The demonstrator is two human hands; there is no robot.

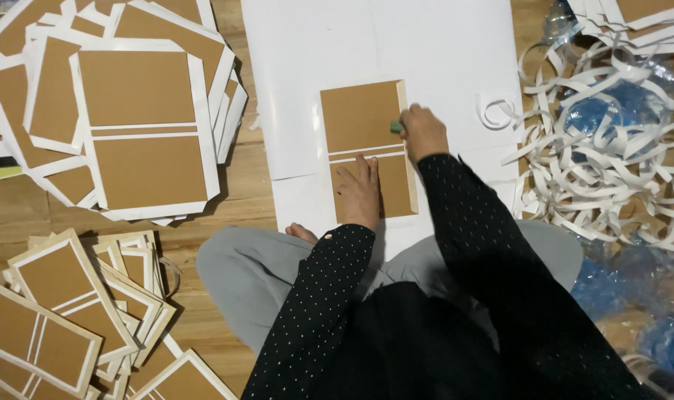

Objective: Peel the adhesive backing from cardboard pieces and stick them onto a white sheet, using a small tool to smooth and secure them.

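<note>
Two brown cardboard panels (366,150), joined by a narrow spine strip, lay on a white sheet (426,44) spread over the wooden floor (233,192). Left hand (358,191): flat, fingers spread, nothing in its grip, pressing the lower panel. Right hand (424,132): grip clenched on a small green tool (398,127) at the upper panel's right edge. Step judged: rubbing or trimming that edge. Next move judged to need steady pressure along the edge. Stacks of finished boards (141,126) at left; heap of white paper strips (604,148) at right.
</note>
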